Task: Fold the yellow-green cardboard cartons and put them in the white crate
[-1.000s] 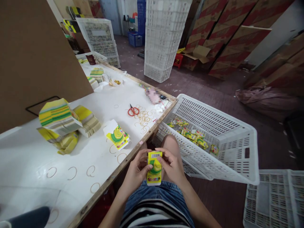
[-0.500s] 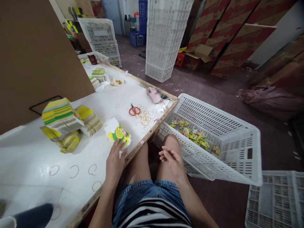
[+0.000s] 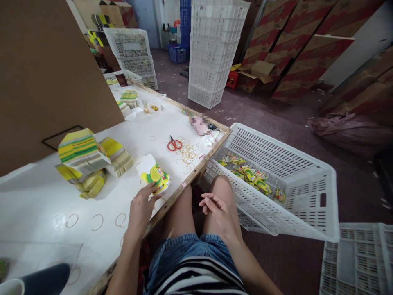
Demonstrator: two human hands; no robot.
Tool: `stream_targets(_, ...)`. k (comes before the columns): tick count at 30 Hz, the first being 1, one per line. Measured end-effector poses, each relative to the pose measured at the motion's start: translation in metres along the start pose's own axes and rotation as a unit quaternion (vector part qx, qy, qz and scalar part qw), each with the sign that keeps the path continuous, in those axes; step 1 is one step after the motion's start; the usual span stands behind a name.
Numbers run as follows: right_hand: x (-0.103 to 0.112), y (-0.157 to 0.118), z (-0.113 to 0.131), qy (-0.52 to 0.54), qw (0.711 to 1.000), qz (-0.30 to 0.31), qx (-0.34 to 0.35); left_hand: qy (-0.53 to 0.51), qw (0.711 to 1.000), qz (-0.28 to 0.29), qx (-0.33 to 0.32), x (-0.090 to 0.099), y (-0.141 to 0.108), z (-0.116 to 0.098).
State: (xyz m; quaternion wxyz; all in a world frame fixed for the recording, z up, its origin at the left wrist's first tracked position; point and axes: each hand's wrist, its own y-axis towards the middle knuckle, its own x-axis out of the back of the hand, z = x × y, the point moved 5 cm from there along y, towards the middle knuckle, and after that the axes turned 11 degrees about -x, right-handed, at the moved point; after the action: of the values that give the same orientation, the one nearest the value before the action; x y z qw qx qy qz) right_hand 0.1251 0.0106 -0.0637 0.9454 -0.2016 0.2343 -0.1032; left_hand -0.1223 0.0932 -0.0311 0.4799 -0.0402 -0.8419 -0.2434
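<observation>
My left hand [image 3: 143,205] rests at the near edge of a small stack of yellow-green printed cards [image 3: 155,174] on the white table [image 3: 129,135]; its fingers are apart and touch the stack. Over my lap hangs my right hand [image 3: 216,211], fingers loosely curled and partly spread, with nothing visible in it. Beyond the card stack lie red-handled scissors [image 3: 174,144] and a heap of thin rubber bands [image 3: 188,153]. Bundles of yellow and green striped cards [image 3: 82,151] are piled to the left. Several single rubber bands [image 3: 72,220] lie nearer me.
A white crate [image 3: 294,164] holding yellow packs [image 3: 253,178] stands right of my legs. Wooden strips [image 3: 196,168] edge the table. A brown board [image 3: 55,69] rises at the left, near a dark blue cylinder [image 3: 44,280]. Stacked crates [image 3: 215,53] stand beyond the table.
My left hand has shifted slightly left, its fingertips still at the card stack. My right hand has moved a little left over my lap. The view has shifted slightly.
</observation>
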Motion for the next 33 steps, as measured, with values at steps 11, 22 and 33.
stream_targets(11,-0.009,-0.006,0.006,0.016,0.999,0.036,-0.011,-0.016,0.976,-0.212,-0.04,0.038,-0.007,-0.039)
stream_targets(22,-0.017,-0.007,0.002,-0.003,0.997,0.056,-0.044,-0.05,0.998,0.016,-0.018,-0.008,0.002,0.009)
stream_targets(33,-0.019,-0.009,0.001,-0.006,0.997,0.052,-0.053,0.03,0.954,-0.299,-0.011,0.046,-0.004,-0.031)
